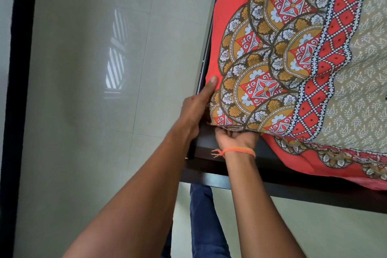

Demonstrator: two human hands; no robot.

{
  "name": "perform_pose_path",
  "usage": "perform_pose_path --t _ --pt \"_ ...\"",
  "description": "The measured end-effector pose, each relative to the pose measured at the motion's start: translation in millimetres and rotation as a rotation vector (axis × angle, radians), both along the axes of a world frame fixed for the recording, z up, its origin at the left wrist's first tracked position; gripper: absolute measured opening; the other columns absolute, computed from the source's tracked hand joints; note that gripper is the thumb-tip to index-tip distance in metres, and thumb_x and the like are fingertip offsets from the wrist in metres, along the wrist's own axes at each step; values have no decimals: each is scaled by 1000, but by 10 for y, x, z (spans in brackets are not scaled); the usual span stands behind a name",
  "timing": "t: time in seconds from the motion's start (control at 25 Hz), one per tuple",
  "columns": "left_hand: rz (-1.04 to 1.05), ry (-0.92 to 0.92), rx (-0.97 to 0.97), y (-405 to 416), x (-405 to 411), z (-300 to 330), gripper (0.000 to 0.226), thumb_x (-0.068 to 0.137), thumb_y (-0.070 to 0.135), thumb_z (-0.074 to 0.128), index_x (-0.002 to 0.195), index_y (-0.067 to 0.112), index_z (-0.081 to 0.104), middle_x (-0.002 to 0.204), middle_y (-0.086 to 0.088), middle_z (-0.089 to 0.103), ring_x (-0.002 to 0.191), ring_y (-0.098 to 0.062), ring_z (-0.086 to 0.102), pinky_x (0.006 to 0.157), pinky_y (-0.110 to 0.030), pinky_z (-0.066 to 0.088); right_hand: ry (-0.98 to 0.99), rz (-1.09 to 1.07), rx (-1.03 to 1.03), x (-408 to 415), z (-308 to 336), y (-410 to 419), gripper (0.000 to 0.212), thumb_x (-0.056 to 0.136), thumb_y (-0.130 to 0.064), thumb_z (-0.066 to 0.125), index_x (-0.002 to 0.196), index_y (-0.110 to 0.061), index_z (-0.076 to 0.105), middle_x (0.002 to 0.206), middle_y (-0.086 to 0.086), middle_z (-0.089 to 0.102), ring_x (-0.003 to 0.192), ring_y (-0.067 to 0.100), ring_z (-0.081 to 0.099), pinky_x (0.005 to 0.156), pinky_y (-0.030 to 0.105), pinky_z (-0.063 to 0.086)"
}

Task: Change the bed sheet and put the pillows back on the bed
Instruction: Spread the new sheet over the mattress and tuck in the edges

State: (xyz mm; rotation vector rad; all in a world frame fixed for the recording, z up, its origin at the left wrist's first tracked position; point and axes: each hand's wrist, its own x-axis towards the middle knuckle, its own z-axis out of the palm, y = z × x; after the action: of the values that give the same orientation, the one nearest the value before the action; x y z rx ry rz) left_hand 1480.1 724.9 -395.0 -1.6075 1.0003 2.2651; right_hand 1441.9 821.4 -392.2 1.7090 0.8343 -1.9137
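At the bed corner the left hand [196, 109] presses the sheet [261, 81] against the dark frame [209, 138], thumb straight, its fingers hidden; the right hand [234, 136] grips the bunched hem underneath. Loosening either could let the corner spring free, and no pillows show

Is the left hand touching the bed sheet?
Touching. Head view shows the left hand pressed against the bed sheet at the mattress corner, thumb lying on the red border.

Glossy pale tiled floor [88, 90] reflecting a striped window; dark vertical frame [18, 69] running along left edge.
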Motion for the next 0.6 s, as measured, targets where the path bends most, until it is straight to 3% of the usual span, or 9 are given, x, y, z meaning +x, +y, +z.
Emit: perform_pose_path --t 0.08,0.16,0.2,0.28,0.36,0.4,0.48,0.56,0.6 --pt "-162 -209 -289 -83 -53 -134 56 94 51 58 101 -2 72 103 -18 73 96 -28 69 88 -36 52 -134 210 123 -26 46 -78 46 101 -41 41 136 -13 51 139 8 54 121 26 54 99 27 48" --pt "-311 -387 -543 -109 -151 -178 47 101 36 51 102 -7 70 108 -24 70 103 -37 65 91 -39 51 -120 814 410 49 76 -104 42 101 -18 45 141 -5 43 144 16 48 122 27 54 82 17 50" --pt "-311 -422 -585 -105 -200 -166 44 100 33 53 103 -7 68 109 -24 69 104 -39 64 91 -38 50 -153 859 404 104 64 -81 39 98 -10 49 135 0 47 139 17 52 121 29 56 73 19 49" --pt "-250 -438 -691 -83 -203 -139 37 96 30 60 101 -6 67 110 -21 66 95 -35 64 86 -36 50 -108 827 367 207 73 9 31 93 -5 54 124 2 55 127 12 59 105 27 62 63 19 43" --pt "-274 -447 -747 -99 -186 -97 33 93 33 64 95 1 69 105 -16 67 87 -30 65 84 -36 54 -62 769 360 193 86 28 38 94 -13 57 130 -5 52 131 14 57 87 17 61 63 19 48" --pt "-301 -451 -713 -102 -169 -88 34 92 37 65 90 3 70 99 -13 70 87 -30 66 83 -36 55 -25 687 317 131 81 28 43 96 -19 54 138 -10 47 140 14 51 96 23 60 77 25 52" --pt "-155 -455 -517 -128 -91 -146 36 89 40 70 82 5 68 90 -12 70 82 -30 65 81 -35 56 -18 476 65 54 24 23 47 101 -34 44 144 -17 40 150 13 39 130 36 43 107 50 39" --pt "101 -448 -273 -78 102 -130 34 84 31 78 79 0 62 85 -14 65 71 -24 63 61 -25 57 -72 330 -40 -2 60 236 50 100 -41 42 144 -18 40 149 16 36 138 39 34 102 65 33" --pt "120 -472 -226 -12 219 -92 33 85 29 76 83 -1 63 90 -16 65 76 -26 65 63 -25 58 -91 331 -36 -28 89 413 52 101 -40 43 147 -17 35 151 17 32 140 39 32 101 65 34"
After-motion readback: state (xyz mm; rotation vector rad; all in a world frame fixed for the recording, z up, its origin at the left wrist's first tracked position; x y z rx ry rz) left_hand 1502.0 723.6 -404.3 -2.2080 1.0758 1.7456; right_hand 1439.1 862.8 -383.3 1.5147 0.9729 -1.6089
